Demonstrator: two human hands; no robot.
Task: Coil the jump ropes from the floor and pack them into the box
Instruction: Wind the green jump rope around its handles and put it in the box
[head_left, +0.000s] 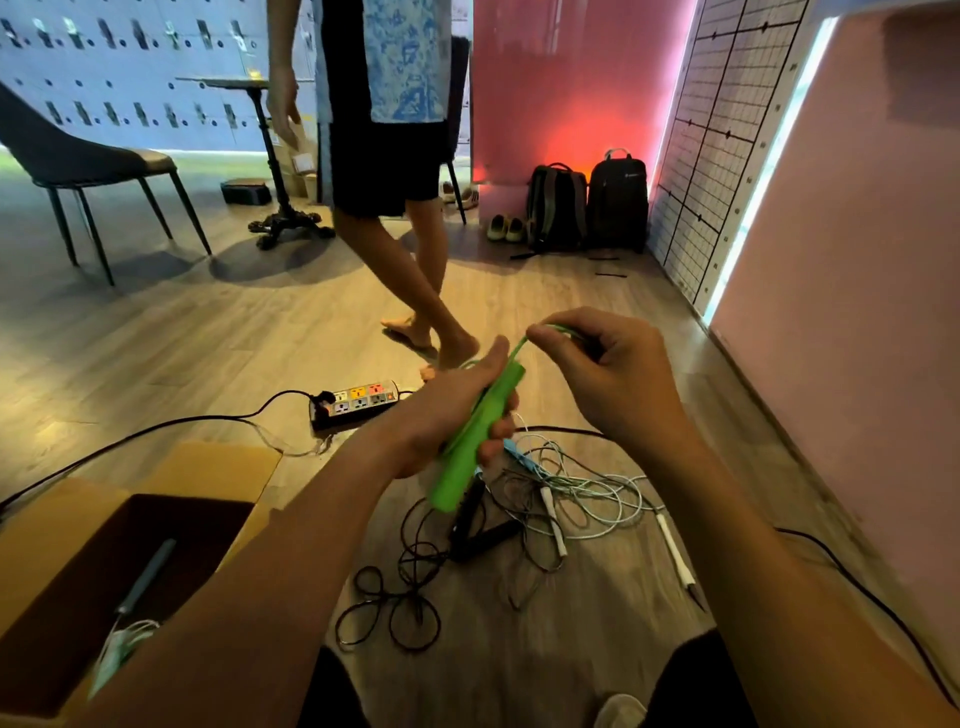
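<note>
The step in hand is coiling the green jump rope. The left hand (447, 415) grips the green handles (480, 441), fingers curled round them, above the floor (208, 338). The right hand (618, 384) pinches the green cord (515, 353) between thumb and fingertip just above the handle tops, and the cord runs taut from pinch to handles. How much cord is already wound I cannot tell, as the hands hide it. Below them, towards the floor's right edge by the pink wall, a black rope (395, 608) and a white rope (602, 499) lie tangled and uncoiled. The box (218, 467) stands open at the floor's near left, with a grey-handled rope (148, 577) inside. Next, I judge, the right hand must lay the cord round the handles in even turns and tuck the end, then the bundle goes left into the box
</note>
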